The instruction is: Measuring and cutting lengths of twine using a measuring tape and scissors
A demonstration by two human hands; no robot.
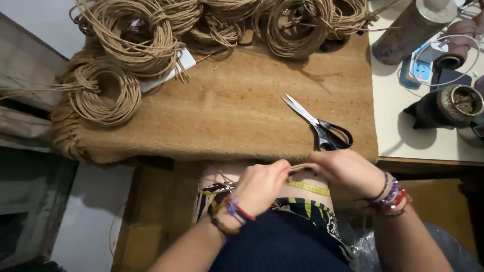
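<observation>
A brown fibre mat [227, 111] is covering most of the table, with coils of twine [146, 40] piling along its far edge from ten to one o'clock and one more coil [103, 93] sitting at nine o'clock. A pair of black-handled scissors [317, 126] is lying on the mat at about three o'clock from its centre, just beyond the hands, blades open a little and tips pointing toward eleven o'clock.

At six o'clock, below the mat's near edge, the left hand [259, 186] and the right hand [348, 171] are meeting over the lap. Both are pinching closed on a short length of twine [300, 167] stretched between them; the fingers of each are pressed together on it, though how firm the grip is I cannot tell. The twine is running nearly level, its long axis lying from nine to three o'clock, rising very slightly toward the right hand. Which end is the free one is hidden inside the hands.

A yellow tape measure [310, 189] is lying across the thigh just under the twine, slanting down toward four o'clock, so the two are not quite parallel.

What may go wrong, as I judge it: the twine is short and thin, so it could be slipping out of one pinch if the hands pull apart too hard. The tape is resting loose on the leg and could be sliding off. The scissors are sitting near the right hand with blades parted, so a blind reach could be catching a finger.
</observation>
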